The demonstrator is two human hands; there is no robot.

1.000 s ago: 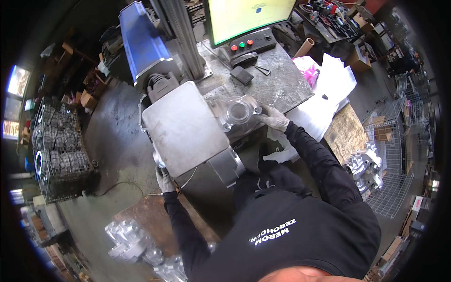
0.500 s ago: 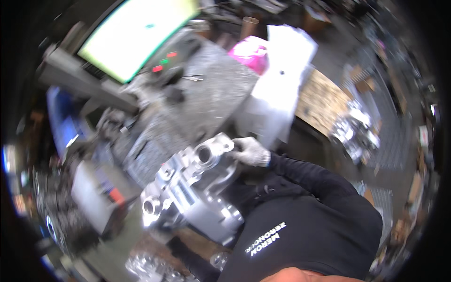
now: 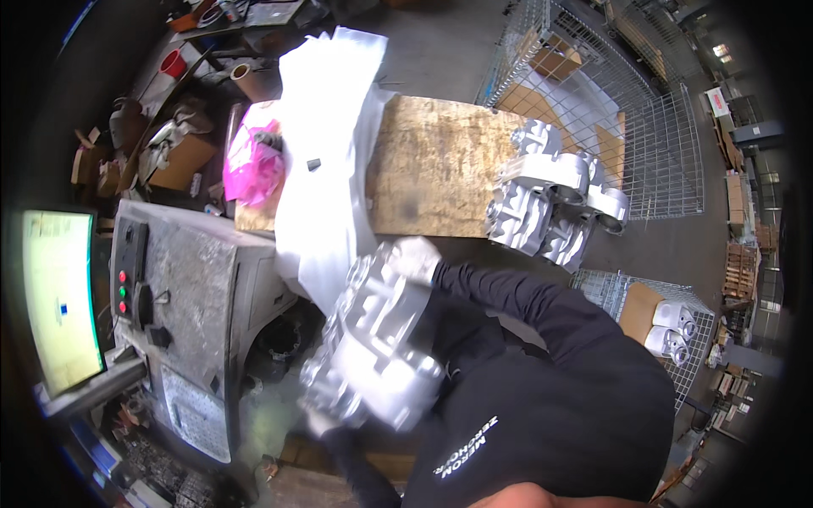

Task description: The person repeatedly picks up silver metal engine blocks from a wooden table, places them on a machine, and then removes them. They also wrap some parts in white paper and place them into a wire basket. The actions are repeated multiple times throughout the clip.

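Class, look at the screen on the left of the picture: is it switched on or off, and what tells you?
On. The screen glows pale yellow-green, brighter than the dark area around it, with a small blue mark near its middle.

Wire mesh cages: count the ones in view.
2. One large wire mesh cage stands at the top right behind the board; a smaller wire mesh bin holding castings sits at right, by the person's shoulder. Others may be hidden.

Single head view — looking steeply down, close.
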